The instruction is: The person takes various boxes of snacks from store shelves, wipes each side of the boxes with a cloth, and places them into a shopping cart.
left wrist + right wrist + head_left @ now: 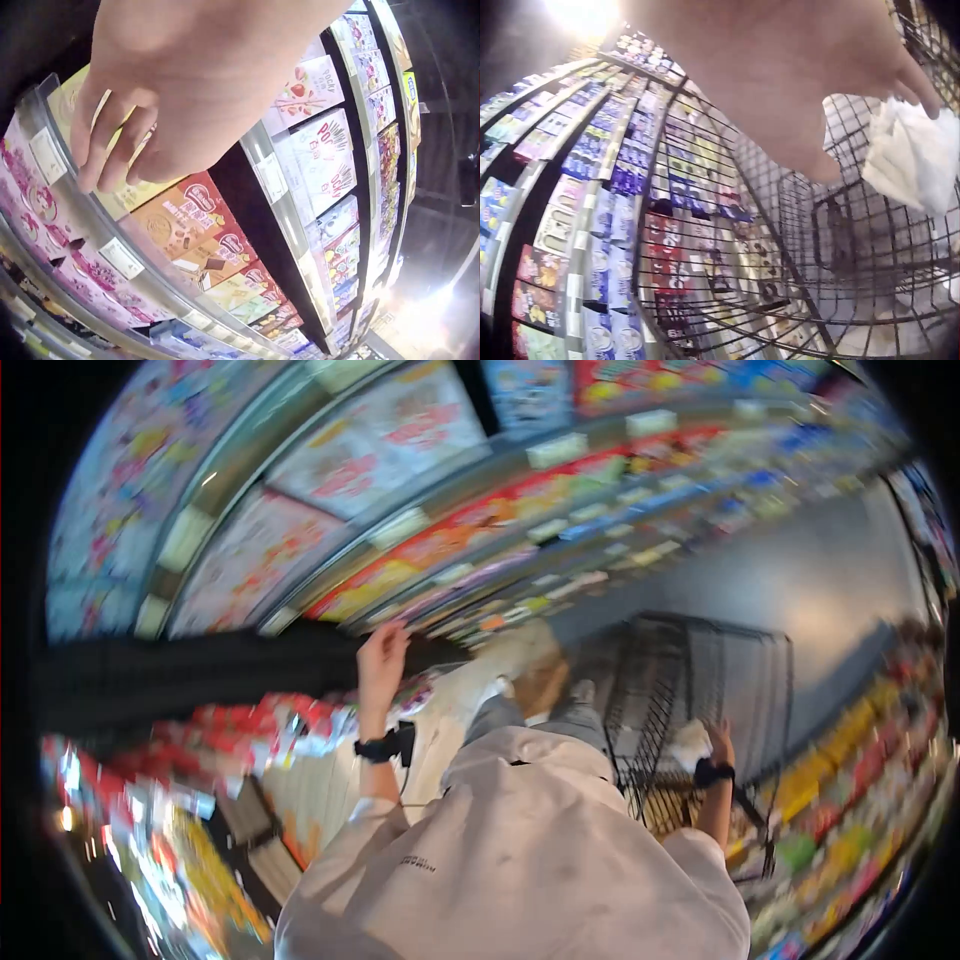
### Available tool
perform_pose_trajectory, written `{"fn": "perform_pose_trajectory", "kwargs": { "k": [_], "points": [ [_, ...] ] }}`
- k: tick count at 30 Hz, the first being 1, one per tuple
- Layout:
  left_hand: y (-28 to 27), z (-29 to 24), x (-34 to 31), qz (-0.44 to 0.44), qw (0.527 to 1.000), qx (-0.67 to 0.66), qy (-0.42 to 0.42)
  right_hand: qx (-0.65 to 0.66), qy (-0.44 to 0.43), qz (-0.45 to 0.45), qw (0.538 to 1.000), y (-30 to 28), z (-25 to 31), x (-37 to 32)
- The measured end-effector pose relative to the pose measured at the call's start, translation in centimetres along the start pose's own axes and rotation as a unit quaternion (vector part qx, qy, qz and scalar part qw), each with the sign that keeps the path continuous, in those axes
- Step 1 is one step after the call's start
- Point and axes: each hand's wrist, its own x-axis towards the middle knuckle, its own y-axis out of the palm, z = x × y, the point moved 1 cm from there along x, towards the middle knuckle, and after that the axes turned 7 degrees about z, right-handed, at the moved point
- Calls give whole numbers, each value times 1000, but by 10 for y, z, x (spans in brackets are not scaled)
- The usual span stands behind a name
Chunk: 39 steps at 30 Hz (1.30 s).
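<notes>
Boxes (184, 221) stand left of the cart (655, 705), just beyond the nearer left hand (381, 660), its loosely bent fingers apparently empty. At the cart, the right hand (719, 742) pinches a white bundle (916, 159).

- Shop — reads as a supermarket snack aisle.
- Tiered shelves (291, 225) packed with repeated packaging: Pocky boxes (324, 157), biscuit boxes (180, 219).
- Price labels (121, 259) run along the shelf edges.
- Wire shopping cart (655, 705) on the aisle floor (850, 550) — colourful stock (825, 810), blurred, lines the other side.
</notes>
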Motion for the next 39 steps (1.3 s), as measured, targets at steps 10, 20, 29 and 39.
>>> {"fn": "perform_pose_trajectory", "kwargs": {
  "k": [10,20,29,39],
  "points": [
    [-29,-57,-4,-187,938,290,33,52,391,-110,912,62,37,71],
    [-50,-26,26,-151,835,529,15,-233,170,-239,927,54,-58,74],
    [-44,-23,8,-217,875,430,54,-43,334,-169,926,49,12,19],
    [-41,-95,-52,-259,886,385,6,-31,207,-258,943,31,77,-8]
  ]
}}
